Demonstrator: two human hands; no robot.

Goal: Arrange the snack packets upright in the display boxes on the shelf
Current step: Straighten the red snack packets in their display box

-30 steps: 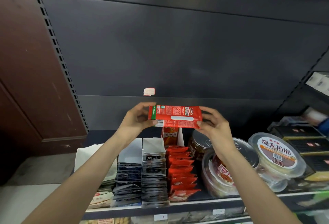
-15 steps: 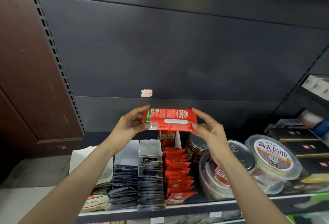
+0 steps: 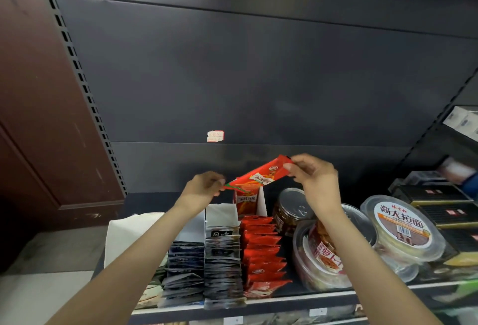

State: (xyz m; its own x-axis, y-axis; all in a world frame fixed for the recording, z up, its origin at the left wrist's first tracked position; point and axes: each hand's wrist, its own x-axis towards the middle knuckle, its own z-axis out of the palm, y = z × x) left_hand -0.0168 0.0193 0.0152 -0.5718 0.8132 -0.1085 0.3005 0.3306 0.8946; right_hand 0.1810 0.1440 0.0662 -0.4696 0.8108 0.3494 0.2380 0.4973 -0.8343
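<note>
While both hands' fingers pinch its ends, the red snack packet (image 3: 258, 177) tilts up rightward.

The red packet (image 3: 258, 177) pinched between the fingertips (image 3: 288, 167) is glossy foil-like plastic. Below them, the display box (image 3: 221, 214) looks like matt white card, the can lid (image 3: 294, 202) is shiny metal, and the noodle tub (image 3: 403, 229) is clear plastic. Behind, the back panel (image 3: 258, 79) is matt dark metal.

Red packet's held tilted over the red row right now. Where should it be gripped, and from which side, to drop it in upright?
Probably keep the end grips. The red packet is flat and long, tilted with its right end high. The right hand pinches that top end from the right; the left hand pinches the low end. Lowering by the top edge should let it hang upright into the red display box.
</note>
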